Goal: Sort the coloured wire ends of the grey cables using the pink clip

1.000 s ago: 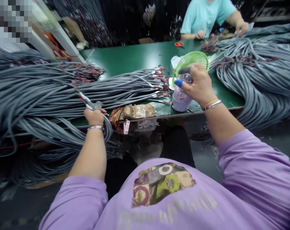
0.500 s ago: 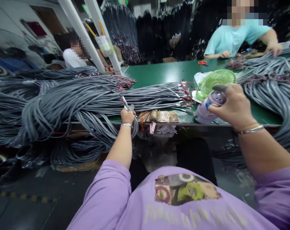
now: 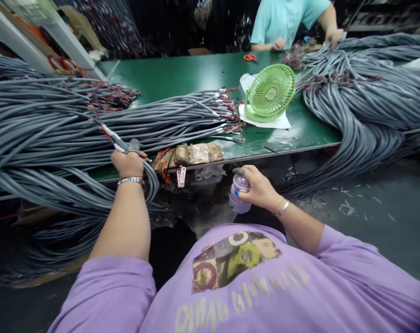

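My left hand (image 3: 126, 163) is closed around grey cable (image 3: 151, 179), which loops down past my wrist. White sleeves and red wire ends stick out beyond the thumb, which wears a grey cover. Beneath that hand lie long bundles of grey cable (image 3: 175, 113), their stripped ends toward the middle of the table. In front of my body, below the table edge, my right hand (image 3: 262, 188) grips a purple tumbler (image 3: 238, 204) by its upper part. The tumbler tilts slightly, and my fingers hide part of its lid.
A green fan (image 3: 270, 92) stands on white paper on the green table (image 3: 168, 76). Red-handled scissors (image 3: 250, 58) lie farther back. A taped block (image 3: 199, 153) sits at the front edge. Across the table, a person in a turquoise shirt (image 3: 288, 23) handles the right-hand cable pile (image 3: 362, 92).
My right hand has brought the tumbler from beside the fan, off the table, down toward my body. My left hand keeps its grip on the cable. The view has swung right and down.
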Motion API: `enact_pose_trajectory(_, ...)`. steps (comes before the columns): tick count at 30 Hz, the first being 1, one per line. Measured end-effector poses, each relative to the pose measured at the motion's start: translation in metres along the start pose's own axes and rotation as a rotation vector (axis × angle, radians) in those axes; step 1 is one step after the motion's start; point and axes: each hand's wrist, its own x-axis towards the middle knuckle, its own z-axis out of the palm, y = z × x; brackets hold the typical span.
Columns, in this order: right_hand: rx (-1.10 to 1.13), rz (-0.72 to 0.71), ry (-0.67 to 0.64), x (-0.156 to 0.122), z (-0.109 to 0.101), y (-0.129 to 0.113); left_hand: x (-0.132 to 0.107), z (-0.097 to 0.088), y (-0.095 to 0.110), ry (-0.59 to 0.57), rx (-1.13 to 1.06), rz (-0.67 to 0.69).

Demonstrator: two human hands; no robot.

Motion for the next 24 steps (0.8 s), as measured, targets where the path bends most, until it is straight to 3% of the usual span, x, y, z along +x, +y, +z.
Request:
enact_pose_trajectory(2, -0.130, 0.119, -0.008, 0.012, 0.029, 0.016, 0.000, 0.000, 0.000, -0.002, 0.001, 0.002)
enact_pose_trajectory(6, -0.299, 0.361, -0.178, 0.045, 0.077, 0.048, 0.000, 0.001, -0.001, 0.004, -0.003, -0.011)
enact_pose_trajectory(14, -0.286, 0.359, -0.272, 0.092, 0.137, 0.084, 0.002, 0.000, -0.005, 0.001, 0.081, -0.012)
enact_pose_trajectory(20, -0.244, 0.346, -0.320, 0.101, 0.164, 0.099, 0.004, -0.001, -0.009, 0.008, 0.062, 0.035)
enact_pose_trajectory(24, -0.194, 0.319, -0.284, 0.105, 0.173, 0.105, 0.001, -0.004, -0.006, -0.013, 0.046, 0.008)
